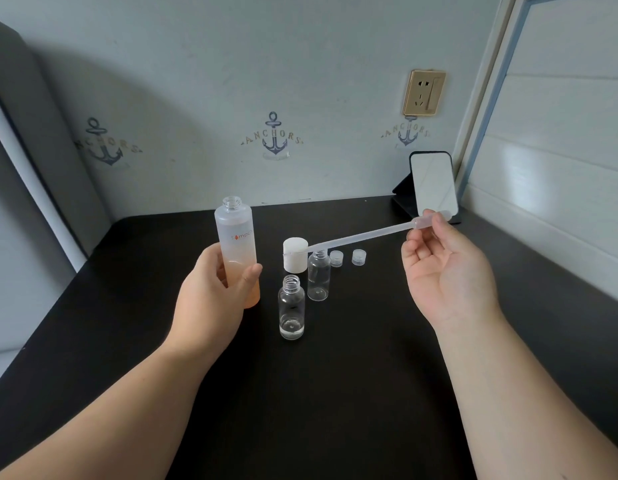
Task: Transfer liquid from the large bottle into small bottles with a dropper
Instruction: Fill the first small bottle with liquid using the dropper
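Head view: uncapped frosted peach-tinted large bottle [236, 252] gripped by left hand [210, 292]
Right hand [442, 268] pinching soft, light translucent plastic dropper [364, 236] by bulb; likely squashes easily, best held gently

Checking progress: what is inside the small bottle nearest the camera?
The nearest small bottle, uncapped, holds a shallow layer of clear liquid at its base; the rest looks empty. Nothing covers it, though the clear liquid's exact level is hard to judge.
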